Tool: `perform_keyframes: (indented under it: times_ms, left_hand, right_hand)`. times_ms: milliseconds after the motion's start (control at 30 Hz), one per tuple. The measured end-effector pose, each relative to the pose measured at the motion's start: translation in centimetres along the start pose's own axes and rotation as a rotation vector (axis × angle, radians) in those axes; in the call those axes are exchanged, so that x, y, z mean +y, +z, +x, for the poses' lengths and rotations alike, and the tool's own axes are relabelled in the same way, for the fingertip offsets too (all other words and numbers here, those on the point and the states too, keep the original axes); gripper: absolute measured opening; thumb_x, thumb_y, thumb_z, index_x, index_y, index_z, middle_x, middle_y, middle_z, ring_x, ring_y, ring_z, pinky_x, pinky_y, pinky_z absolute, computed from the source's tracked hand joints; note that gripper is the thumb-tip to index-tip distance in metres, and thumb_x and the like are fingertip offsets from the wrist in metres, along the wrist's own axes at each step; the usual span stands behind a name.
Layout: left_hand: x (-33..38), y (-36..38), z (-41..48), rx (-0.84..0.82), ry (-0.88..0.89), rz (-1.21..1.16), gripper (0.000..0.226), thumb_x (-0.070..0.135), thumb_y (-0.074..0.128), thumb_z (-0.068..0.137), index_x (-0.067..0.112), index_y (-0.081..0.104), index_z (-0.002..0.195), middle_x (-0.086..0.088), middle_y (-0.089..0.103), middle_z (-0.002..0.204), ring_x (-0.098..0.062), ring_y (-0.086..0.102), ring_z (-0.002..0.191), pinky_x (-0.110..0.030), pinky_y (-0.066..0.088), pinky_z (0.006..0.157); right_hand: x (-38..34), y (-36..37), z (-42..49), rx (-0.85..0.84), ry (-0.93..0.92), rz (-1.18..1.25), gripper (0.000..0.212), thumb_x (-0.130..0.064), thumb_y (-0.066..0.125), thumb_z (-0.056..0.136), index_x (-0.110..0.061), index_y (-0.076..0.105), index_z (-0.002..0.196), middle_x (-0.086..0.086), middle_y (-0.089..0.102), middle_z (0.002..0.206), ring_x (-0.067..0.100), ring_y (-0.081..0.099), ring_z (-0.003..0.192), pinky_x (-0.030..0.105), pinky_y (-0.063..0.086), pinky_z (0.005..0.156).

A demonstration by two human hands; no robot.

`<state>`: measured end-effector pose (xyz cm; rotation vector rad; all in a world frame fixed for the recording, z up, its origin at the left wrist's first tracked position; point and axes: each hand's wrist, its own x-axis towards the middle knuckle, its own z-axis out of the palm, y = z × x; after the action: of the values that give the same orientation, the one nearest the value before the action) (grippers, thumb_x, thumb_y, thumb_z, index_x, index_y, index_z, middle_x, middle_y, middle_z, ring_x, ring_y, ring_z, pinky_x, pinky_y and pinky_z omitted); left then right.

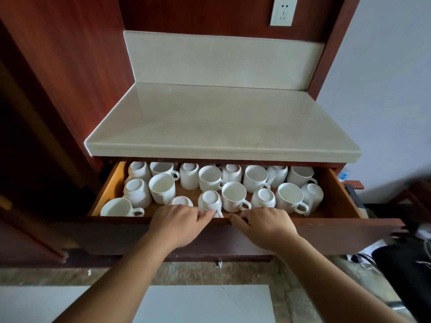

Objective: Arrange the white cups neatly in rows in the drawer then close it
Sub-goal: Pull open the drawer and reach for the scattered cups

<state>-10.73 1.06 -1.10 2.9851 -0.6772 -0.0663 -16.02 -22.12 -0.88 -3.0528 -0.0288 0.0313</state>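
Beyond the left hand [178,220] stands an upturned cup [210,201].

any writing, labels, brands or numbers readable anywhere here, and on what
No text can be read in this view.
white cups: plain, no print showing, even on the upturned bases.
wall socket: only its holes, no lettering visible.
blue thing beyond the drawer's right side: may carry a label, too small and blurred to read.

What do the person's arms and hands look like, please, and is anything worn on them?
The left hand and right hand wear no gloves, and no rings, watch or bracelet are visible. No sleeves show: both arms are bare up to the frame's edge.
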Motion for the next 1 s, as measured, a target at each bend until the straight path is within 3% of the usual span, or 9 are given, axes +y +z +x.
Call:
perform_keyframes:
  times_ms: [267, 500, 667, 1000]
  left_hand:
    - [0.6, 0.5, -3.5, 0.006, 0.036, 0.005, 0.075, 0.077, 0.011, 0.097, 0.024, 0.061, 0.08, 0.003, 0.07, 0.088, -0.024, 0.064, 0.085, -0.036, 0.039, 0.065]
    - [1.3, 0.3, -6.4, -0.041, 0.052, -0.054, 0.067, 0.075, 0.011, 0.098, 0.028, 0.046, 0.066, 0.002, 0.069, 0.09, -0.026, 0.063, 0.089, -0.038, 0.038, 0.067]
    - [1.8, 0.6, -8.1, -0.023, 0.056, -0.03, 0.071, 0.076, 0.009, 0.097, 0.027, 0.055, 0.074, 0.002, 0.069, 0.089, -0.026, 0.064, 0.088, -0.037, 0.038, 0.067]
    - [2.7, 0.0, -10.9, -0.066, 0.049, -0.066, 0.067, 0.075, 0.012, 0.099, 0.028, 0.045, 0.064, 0.001, 0.068, 0.087, -0.025, 0.058, 0.083, -0.037, 0.039, 0.067]
  right_hand:
    - [-1.1, -0.2, -3.6, -0.045, 0.015, -0.005, 0.069, -0.082, 0.017, 0.088, -0.037, 0.068, 0.098, -0.006, 0.071, 0.094, 0.019, 0.067, 0.093, 0.034, 0.047, 0.071]
    - [-1.9, -0.3, -6.5, -0.047, 0.012, -0.02, 0.066, -0.081, 0.019, 0.089, -0.036, 0.067, 0.089, -0.006, 0.071, 0.091, 0.018, 0.067, 0.091, 0.034, 0.049, 0.074]
    - [-2.2, -0.3, -8.4, -0.052, 0.019, -0.016, 0.066, -0.081, 0.02, 0.089, -0.034, 0.065, 0.083, -0.006, 0.07, 0.088, 0.017, 0.066, 0.088, 0.035, 0.051, 0.077]
    - [-2.5, -0.2, -10.7, -0.077, 0.018, 0.017, 0.065, -0.084, 0.018, 0.084, -0.035, 0.059, 0.074, -0.007, 0.067, 0.082, 0.016, 0.063, 0.084, 0.034, 0.047, 0.071]
